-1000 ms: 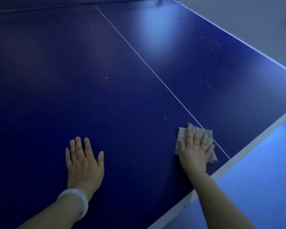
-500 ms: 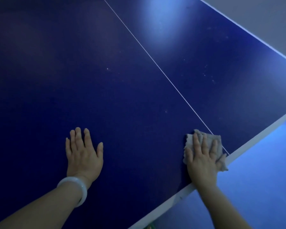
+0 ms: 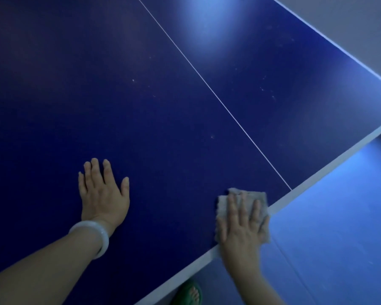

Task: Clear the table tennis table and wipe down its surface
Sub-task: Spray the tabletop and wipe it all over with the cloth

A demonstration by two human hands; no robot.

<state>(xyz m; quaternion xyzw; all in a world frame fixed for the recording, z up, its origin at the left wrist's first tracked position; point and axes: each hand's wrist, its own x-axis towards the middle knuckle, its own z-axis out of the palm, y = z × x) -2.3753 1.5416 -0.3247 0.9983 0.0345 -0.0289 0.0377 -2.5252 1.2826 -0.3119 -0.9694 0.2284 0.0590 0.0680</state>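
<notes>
We see table tennis table cleared; specks remain far side. Right hand presses grey cloth at near edge, fingers spread; left hand flat, fingers straight.

Games room, blue table tennis table, blue floor

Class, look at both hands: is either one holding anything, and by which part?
Neither grips anything. The right hand presses flat on the middle of the grey rag at the blue table's white edge; the left hand lies flat.

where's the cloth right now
In the head view, lower right: the grey cloth lies under the flat right hand at the table's white near edge, overhanging it slightly.
</notes>
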